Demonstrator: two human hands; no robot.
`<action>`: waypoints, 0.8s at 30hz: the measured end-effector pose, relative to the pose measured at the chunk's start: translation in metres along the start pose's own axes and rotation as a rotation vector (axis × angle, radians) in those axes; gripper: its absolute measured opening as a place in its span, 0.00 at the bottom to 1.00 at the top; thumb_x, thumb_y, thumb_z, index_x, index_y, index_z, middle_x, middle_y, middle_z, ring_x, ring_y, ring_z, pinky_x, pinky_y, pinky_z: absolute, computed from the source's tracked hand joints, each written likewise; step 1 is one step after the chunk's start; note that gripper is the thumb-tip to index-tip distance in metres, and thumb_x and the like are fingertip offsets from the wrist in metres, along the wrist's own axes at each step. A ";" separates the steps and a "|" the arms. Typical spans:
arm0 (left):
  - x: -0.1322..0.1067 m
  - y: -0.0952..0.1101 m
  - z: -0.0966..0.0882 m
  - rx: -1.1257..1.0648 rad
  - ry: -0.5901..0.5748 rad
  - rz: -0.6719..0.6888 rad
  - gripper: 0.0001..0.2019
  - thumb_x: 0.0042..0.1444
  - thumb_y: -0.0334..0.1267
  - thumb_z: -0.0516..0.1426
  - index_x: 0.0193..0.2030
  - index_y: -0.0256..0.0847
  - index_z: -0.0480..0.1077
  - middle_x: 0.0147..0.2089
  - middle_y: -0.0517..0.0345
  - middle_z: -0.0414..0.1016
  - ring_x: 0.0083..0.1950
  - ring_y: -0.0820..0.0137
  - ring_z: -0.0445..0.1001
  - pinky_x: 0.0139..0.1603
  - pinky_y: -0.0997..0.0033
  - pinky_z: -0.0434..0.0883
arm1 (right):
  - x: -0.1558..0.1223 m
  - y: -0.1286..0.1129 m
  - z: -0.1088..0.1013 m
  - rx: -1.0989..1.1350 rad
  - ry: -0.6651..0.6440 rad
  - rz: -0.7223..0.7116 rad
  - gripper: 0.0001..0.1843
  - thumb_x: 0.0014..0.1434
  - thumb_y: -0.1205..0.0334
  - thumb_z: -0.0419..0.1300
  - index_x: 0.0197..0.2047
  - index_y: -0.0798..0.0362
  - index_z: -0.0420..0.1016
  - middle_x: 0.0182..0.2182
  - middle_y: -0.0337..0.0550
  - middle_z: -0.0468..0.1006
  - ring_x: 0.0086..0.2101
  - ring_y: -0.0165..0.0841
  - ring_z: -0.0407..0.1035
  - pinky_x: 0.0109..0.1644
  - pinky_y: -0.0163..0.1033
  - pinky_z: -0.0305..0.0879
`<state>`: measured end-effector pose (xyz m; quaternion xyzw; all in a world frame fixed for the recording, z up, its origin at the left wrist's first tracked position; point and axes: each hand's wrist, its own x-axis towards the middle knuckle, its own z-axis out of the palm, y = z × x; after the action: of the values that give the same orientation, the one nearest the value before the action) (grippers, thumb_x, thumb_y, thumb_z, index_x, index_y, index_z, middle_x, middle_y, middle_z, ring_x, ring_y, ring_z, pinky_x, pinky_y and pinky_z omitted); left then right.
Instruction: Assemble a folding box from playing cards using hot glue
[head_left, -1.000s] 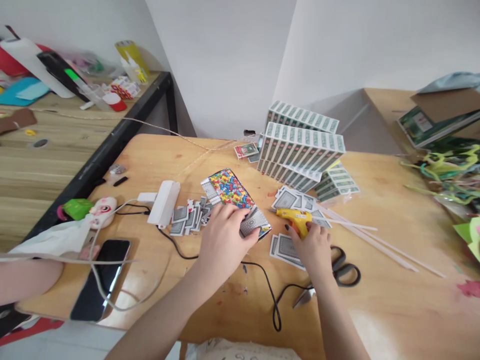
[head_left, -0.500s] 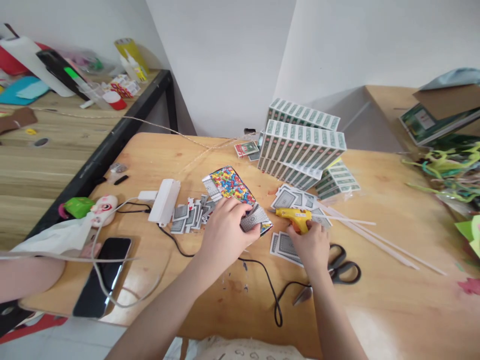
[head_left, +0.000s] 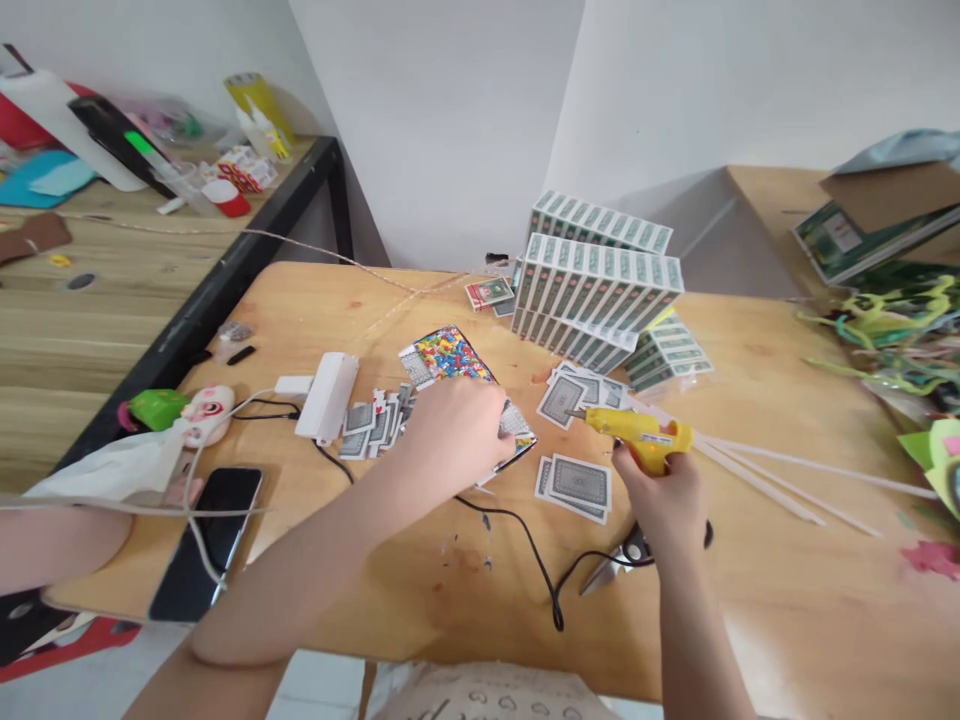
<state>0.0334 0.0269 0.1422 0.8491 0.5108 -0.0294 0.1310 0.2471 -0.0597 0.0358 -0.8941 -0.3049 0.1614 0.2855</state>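
Observation:
My left hand (head_left: pixel 461 430) curls over a playing card (head_left: pixel 517 425) lying on a flat piece with a multicoloured pattern (head_left: pixel 457 352). Its fingertips are mostly hidden, and a grey card end sticks out at the right. My right hand (head_left: pixel 667 500) grips a yellow hot glue gun (head_left: pixel 637 435), its nozzle pointing left above a group of grey-backed cards (head_left: pixel 562 397). Below the nozzle lie a couple of overlapping cards (head_left: pixel 579 484). Black-handled scissors (head_left: pixel 634 545) are partly covered by my right hand and wrist. To the left of my left hand is a pile of cut card pieces (head_left: pixel 371 428).
Green-and-white card boxes (head_left: pixel 596 290) stand stacked at the back. Clear glue sticks (head_left: pixel 772 485) lie right. A white power block (head_left: pixel 328 397), a phone (head_left: pixel 206 545) and a black cord (head_left: pixel 517 515) occupy the left and front. Another person's arm (head_left: pixel 60 555) rests at the left edge.
My right hand has lifted the glue gun and moved it to the right, uncovering the cards below. My left hand has closed over the card it was pinching and turned knuckles up.

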 end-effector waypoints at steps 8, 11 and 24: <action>0.023 0.009 -0.016 0.072 -0.075 0.124 0.05 0.46 0.34 0.57 0.26 0.38 0.74 0.21 0.52 0.72 0.29 0.61 0.74 0.28 0.67 0.61 | -0.023 -0.002 -0.009 0.070 0.108 -0.209 0.17 0.40 0.50 0.63 0.30 0.54 0.74 0.20 0.39 0.72 0.21 0.35 0.67 0.28 0.39 0.62; 0.029 0.009 -0.016 0.091 -0.106 0.188 0.05 0.46 0.35 0.57 0.25 0.37 0.74 0.21 0.52 0.72 0.28 0.62 0.73 0.26 0.68 0.59 | -0.030 -0.006 -0.006 0.002 0.179 -0.398 0.16 0.43 0.51 0.61 0.33 0.53 0.73 0.21 0.39 0.71 0.24 0.36 0.67 0.31 0.40 0.63; 0.042 -0.011 -0.012 -0.098 -0.217 0.143 0.04 0.38 0.38 0.61 0.22 0.42 0.72 0.20 0.61 0.72 0.23 0.70 0.68 0.24 0.70 0.56 | -0.041 -0.017 -0.007 -0.154 0.125 -0.649 0.14 0.51 0.54 0.55 0.38 0.51 0.71 0.30 0.46 0.74 0.32 0.41 0.69 0.33 0.41 0.64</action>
<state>0.0429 0.0704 0.1443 0.8678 0.4328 -0.0867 0.2284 0.2113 -0.0778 0.0562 -0.7775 -0.5669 -0.0165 0.2717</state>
